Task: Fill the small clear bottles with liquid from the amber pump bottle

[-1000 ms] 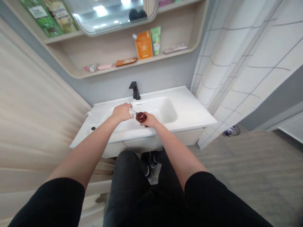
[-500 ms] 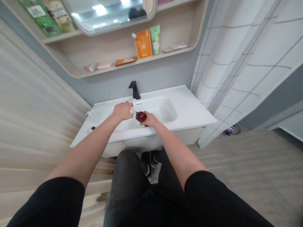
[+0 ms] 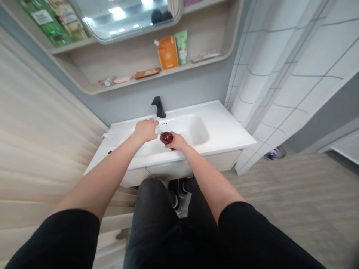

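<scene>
Over the white sink [image 3: 200, 130], my right hand [image 3: 177, 141] is wrapped round a dark red-brown bottle [image 3: 166, 138], which tilts toward the left. My left hand [image 3: 146, 130] is closed on a small clear or whitish piece [image 3: 157, 130] at the bottle's neck. Whether that piece is joined to the bottle is too small to tell. Both hands are close together, just in front of the black faucet [image 3: 159, 107].
An orange pouch [image 3: 168, 53] and a green tube [image 3: 182, 47] stand on the wall shelf [image 3: 123, 88], below a mirror [image 3: 126, 16]. A white nozzle [image 3: 106, 135] is on the counter's left. A curtain [image 3: 36, 123] hangs at the left.
The view has shifted very slightly. Both hands keep nearly the same place and hold on the bottle and the clear piece.
</scene>
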`<state>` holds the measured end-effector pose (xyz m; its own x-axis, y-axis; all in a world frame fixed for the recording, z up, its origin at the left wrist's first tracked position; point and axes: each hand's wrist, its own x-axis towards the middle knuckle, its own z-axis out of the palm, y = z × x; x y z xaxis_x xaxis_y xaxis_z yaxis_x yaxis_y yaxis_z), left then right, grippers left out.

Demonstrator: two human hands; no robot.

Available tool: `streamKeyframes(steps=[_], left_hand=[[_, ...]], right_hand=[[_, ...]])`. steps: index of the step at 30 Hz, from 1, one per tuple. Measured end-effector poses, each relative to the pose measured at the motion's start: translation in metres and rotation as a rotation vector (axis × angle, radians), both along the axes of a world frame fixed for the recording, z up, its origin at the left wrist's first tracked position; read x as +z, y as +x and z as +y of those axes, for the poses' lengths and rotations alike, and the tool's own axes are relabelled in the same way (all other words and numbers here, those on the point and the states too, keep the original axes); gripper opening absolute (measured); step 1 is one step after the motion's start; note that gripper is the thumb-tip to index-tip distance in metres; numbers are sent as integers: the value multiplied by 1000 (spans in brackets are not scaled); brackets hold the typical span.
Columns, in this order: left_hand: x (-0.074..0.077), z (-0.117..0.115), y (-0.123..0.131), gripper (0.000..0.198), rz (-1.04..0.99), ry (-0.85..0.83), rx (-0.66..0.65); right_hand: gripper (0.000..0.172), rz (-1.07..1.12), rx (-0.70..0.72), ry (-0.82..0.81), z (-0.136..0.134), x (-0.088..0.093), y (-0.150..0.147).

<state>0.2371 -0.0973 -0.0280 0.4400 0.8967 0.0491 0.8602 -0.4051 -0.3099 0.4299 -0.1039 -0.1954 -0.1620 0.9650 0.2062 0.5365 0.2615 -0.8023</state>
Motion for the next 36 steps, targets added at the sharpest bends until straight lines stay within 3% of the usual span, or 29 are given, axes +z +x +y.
streamKeyframes(steps=[31,36], left_hand=[[20,-9,18,55,69,5,-46],[19,-9,18,51,44,31,-104]], right_hand=[[75,45,-40,64,-3,3,0],[76,55,-50,78,-3,3,0]])
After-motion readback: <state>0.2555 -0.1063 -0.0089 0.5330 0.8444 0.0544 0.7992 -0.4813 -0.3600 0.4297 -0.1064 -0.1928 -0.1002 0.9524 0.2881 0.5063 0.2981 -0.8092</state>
